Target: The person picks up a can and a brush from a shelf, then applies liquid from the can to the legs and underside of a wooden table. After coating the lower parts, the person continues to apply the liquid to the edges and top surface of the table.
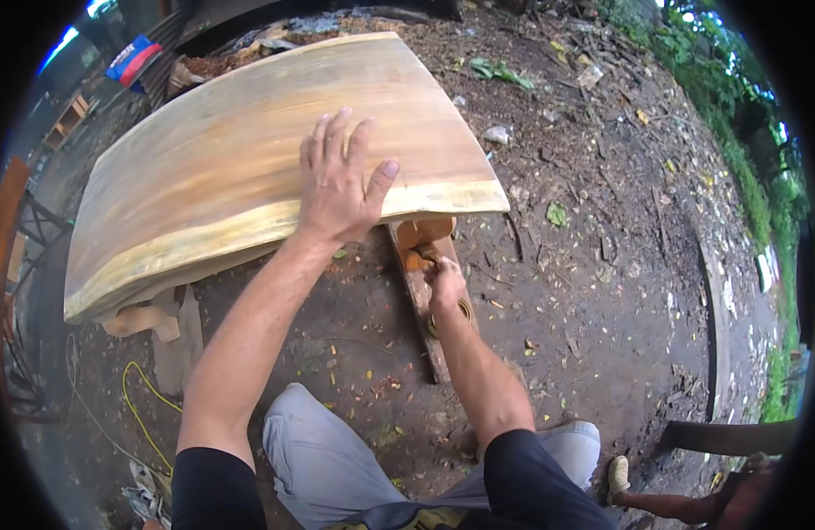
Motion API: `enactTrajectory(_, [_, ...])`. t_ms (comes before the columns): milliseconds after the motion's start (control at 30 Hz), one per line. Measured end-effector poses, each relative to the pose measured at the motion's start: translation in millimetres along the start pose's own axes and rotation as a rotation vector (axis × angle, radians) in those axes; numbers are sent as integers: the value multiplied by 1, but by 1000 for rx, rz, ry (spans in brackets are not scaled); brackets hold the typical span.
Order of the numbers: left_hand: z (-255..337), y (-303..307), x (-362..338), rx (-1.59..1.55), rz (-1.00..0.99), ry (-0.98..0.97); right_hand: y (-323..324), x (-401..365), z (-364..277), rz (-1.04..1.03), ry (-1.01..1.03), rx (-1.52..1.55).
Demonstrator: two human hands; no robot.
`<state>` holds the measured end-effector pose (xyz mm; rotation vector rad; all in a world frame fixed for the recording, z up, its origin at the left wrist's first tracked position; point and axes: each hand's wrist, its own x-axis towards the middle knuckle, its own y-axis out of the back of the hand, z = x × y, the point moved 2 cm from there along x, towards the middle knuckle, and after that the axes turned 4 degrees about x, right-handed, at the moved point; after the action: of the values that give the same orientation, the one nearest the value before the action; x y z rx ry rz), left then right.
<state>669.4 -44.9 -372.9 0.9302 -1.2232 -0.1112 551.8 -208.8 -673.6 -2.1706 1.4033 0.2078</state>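
A large wooden slab (249, 150) with pale, live edges stands tilted on carved wooden legs. My left hand (337, 190) lies on its face near the lower edge, open, fingers spread. Below the slab's right end, my right hand (446, 284) is closed round what looks like a small paintbrush (427, 257), mostly hidden by the fingers. Its tip is right at the reddish-brown wooden leg (425, 231). A round can (466, 311) shows partly behind my right wrist, over a narrow board (416, 296) on the ground.
Another curved leg (143, 321) juts from under the slab's left end. A yellow cord (141, 371) lies on the dirt at left. At lower right is a person's foot in a light shoe (618, 478). Leaves and litter cover the ground.
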Motion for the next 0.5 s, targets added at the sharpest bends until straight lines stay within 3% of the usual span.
enactTrajectory(167, [-7,28,-4,-205,157,-49,-3,-60,-53,3,239,22])
enactTrajectory(267, [-32,67,-9,-211,298,-22,-29,-85,-90,29,398,-217])
enactTrajectory(433, [-115,141,-45,60,312,79,-75,-119,-143,49,492,-339])
enactTrajectory(500, [-150,160,-62,151,305,125,-63,-106,-129,-11,485,-139])
